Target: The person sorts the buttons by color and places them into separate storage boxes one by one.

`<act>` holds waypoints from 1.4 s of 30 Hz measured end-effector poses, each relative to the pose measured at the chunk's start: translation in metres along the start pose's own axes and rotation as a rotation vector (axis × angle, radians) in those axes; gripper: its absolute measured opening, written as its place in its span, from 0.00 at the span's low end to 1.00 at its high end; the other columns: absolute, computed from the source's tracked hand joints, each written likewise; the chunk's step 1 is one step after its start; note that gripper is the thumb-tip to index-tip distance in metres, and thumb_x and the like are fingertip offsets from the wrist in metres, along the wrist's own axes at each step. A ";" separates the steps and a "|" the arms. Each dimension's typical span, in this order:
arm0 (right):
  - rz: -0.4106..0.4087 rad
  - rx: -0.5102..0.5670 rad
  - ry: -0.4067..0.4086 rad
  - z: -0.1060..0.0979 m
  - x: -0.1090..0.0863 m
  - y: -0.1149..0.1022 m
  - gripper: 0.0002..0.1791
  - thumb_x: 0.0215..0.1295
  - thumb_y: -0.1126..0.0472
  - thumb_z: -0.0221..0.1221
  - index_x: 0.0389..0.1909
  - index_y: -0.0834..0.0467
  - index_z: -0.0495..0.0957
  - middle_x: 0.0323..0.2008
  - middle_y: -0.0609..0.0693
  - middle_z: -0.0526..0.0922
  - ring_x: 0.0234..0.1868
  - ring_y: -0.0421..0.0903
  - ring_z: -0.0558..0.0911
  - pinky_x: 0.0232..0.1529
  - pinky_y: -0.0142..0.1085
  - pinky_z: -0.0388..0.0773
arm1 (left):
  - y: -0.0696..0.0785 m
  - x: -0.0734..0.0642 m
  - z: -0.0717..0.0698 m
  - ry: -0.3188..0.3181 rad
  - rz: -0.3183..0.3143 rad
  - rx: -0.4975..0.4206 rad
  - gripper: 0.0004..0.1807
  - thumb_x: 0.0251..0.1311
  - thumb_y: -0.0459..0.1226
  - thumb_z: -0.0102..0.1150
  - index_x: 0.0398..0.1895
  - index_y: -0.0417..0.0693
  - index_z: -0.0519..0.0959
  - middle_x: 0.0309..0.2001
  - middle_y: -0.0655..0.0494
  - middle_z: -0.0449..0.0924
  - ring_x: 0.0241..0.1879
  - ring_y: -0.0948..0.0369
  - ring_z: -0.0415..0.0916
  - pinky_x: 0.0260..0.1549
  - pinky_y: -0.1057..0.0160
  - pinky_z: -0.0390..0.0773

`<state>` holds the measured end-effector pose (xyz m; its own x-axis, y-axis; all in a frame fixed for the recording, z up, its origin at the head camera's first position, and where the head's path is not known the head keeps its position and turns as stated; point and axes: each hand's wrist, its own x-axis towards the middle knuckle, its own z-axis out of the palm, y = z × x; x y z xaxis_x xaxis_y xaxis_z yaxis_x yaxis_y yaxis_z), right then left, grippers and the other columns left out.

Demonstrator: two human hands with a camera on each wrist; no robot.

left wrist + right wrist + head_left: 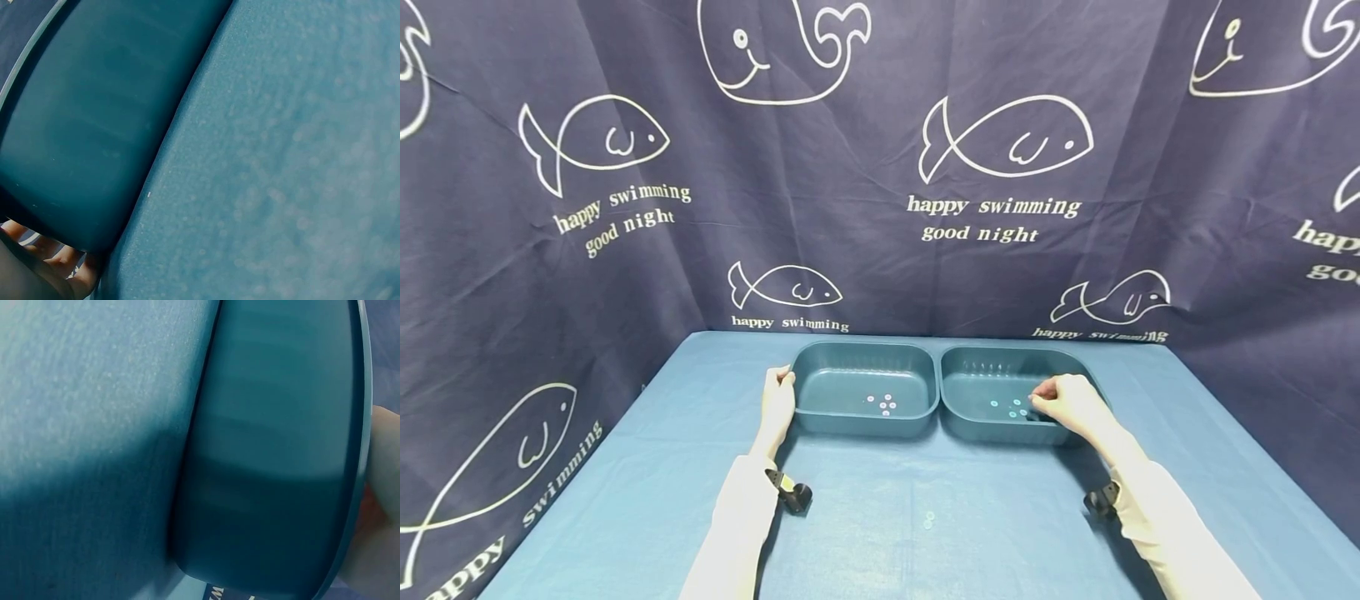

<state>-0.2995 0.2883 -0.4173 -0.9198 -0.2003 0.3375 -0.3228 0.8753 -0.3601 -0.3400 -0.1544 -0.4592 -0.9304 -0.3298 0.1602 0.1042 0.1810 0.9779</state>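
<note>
At the left end of the left teal bin (pixel 865 426), my left hand (pixel 777 402) grips the side wall near the rim. Its fingers (pixel 62 259) curl against the bin's outer end in the left wrist view. Several small pinkish buttons (pixel 883 406) lie inside this bin. Over the inside of the right teal bin (pixel 992 432), my right hand (pixel 1073 402) brings thumb and fingertips together near several small light-blue buttons (pixel 1012 414). Anything between those fingertips is too small to make out. In the right wrist view the bin wall (pixel 269 456) hides most of that hand (pixel 384 487).
The two bins stand side by side at the back of a blue-covered table (pixel 850 500). Two pale buttons (pixel 928 521) lie on the cloth in front of them. A dark curtain (pixel 880 183) with white fish drawings hangs behind and along the sides.
</note>
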 end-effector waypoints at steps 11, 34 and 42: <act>-0.026 0.031 0.057 -0.003 -0.002 -0.012 0.07 0.53 0.63 0.62 0.31 0.61 0.85 0.23 0.48 0.84 0.26 0.43 0.79 0.30 0.38 0.74 | 0.000 -0.001 0.000 -0.001 0.007 0.003 0.15 0.68 0.31 0.39 0.54 0.31 0.64 0.54 0.33 0.68 0.58 0.44 0.65 0.60 0.48 0.60; -0.213 0.055 0.220 0.021 -0.014 -0.059 0.07 0.48 0.59 0.69 0.28 0.57 0.85 0.18 0.39 0.75 0.26 0.39 0.76 0.31 0.35 0.73 | 0.000 -0.001 -0.001 0.000 0.004 0.017 0.15 0.69 0.33 0.39 0.54 0.33 0.64 0.53 0.35 0.69 0.56 0.45 0.66 0.59 0.48 0.61; -0.221 0.172 0.213 0.021 -0.020 -0.080 0.07 0.47 0.57 0.70 0.29 0.53 0.85 0.20 0.36 0.77 0.27 0.34 0.77 0.31 0.31 0.74 | 0.003 -0.003 0.000 -0.001 0.001 0.023 0.15 0.69 0.32 0.38 0.54 0.32 0.64 0.53 0.34 0.69 0.56 0.45 0.66 0.58 0.48 0.61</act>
<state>-0.2597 0.2128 -0.4137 -0.7621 -0.2641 0.5911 -0.5582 0.7306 -0.3932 -0.3364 -0.1532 -0.4566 -0.9307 -0.3287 0.1606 0.0966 0.2028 0.9745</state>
